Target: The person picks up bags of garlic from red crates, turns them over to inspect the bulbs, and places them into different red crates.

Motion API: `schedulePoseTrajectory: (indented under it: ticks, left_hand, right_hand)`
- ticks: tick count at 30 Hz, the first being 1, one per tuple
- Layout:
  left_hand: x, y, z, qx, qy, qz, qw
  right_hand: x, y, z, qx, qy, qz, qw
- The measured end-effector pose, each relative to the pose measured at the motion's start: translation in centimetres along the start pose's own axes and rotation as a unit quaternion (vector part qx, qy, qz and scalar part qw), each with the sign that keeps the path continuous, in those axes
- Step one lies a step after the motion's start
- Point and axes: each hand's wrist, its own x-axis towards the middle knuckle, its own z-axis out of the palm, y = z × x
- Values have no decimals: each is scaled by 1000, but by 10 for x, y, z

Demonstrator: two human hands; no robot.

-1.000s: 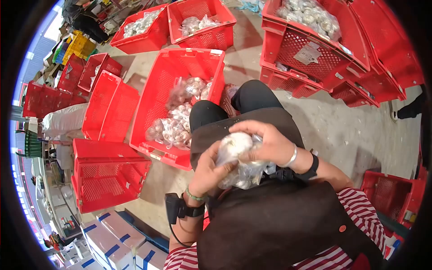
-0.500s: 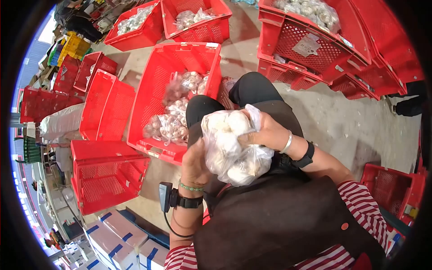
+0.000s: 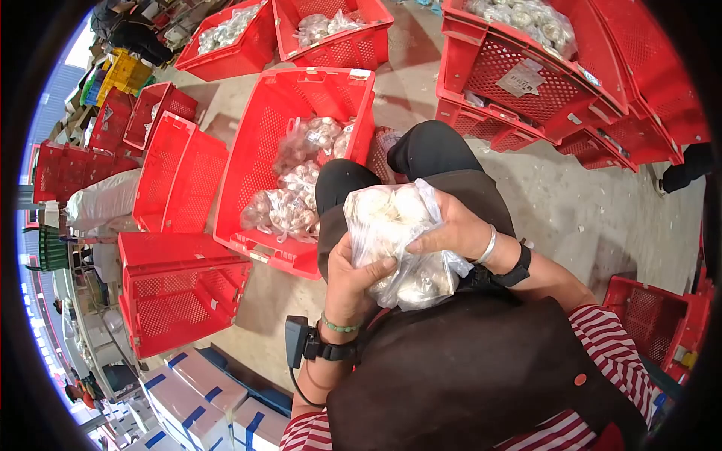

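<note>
A clear plastic bag of white garlic bulbs (image 3: 398, 240) rests over my lap, on a dark apron. My left hand (image 3: 353, 279) grips the bag from below and the left side. My right hand (image 3: 451, 229) clasps it from the right, fingers spread over the plastic. A scanner device is strapped to my left wrist (image 3: 304, 342). Just ahead of my knees stands a red crate (image 3: 263, 150) holding several similar bags of garlic (image 3: 289, 203).
Red crates surround me: stacked ones with garlic bags at top right (image 3: 526, 68), two with bags at the top (image 3: 331, 34), others at left (image 3: 177, 282) and lower right (image 3: 647, 319). White and blue boxes (image 3: 195, 398) lie at lower left. The floor is bare concrete (image 3: 587, 218).
The bag was lifted from a bunched state in my lap and opened out fuller; both hands shifted their hold on it. It now sits slightly lower than half a second ago.
</note>
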Motion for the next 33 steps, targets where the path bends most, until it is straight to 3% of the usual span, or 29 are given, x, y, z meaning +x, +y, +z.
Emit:
schedulePoseTrajectory:
  ticks: [3,5,8,13,15,19,21,23,25,27,31,33]
  left_hand:
    - [-1,-2,-2,19,8,5,1000]
    - [-1,-3,-4,-40,24,-31,998]
    - [-3,-3,-9,-102,-58,-18,993]
    - [-1,-24,-17,-56,-34,8,998]
    - [0,-25,-14,-72,-16,0,997]
    - [6,-21,-16,-120,10,-21,992]
    - [6,-18,-18,-248,40,-47,967]
    - [2,-19,-23,-249,7,-30,968]
    - [1,-18,-22,-159,-21,-4,987]
    - [0,-23,-25,-214,14,-33,976]
    - [2,-25,-30,-276,13,-62,959]
    - [-7,-25,-31,-304,-10,-69,950]
  right_hand:
    - [1,1,-1,-31,1,-21,999]
    - [2,0,0,-46,6,-27,999]
    - [8,-8,3,33,61,54,996]
    - [9,-1,-4,145,67,114,980]
    - [7,-2,-1,265,51,151,951]
    - [1,-1,-4,214,65,85,971]
    - [-2,-2,-2,133,60,56,988]
    - [0,9,-9,113,68,58,990]
    - [1,16,-14,176,94,60,978]
    - [1,16,-13,176,125,57,975]
    - [-10,-11,-4,264,87,101,955]
    - [-15,-10,-7,160,11,66,985]
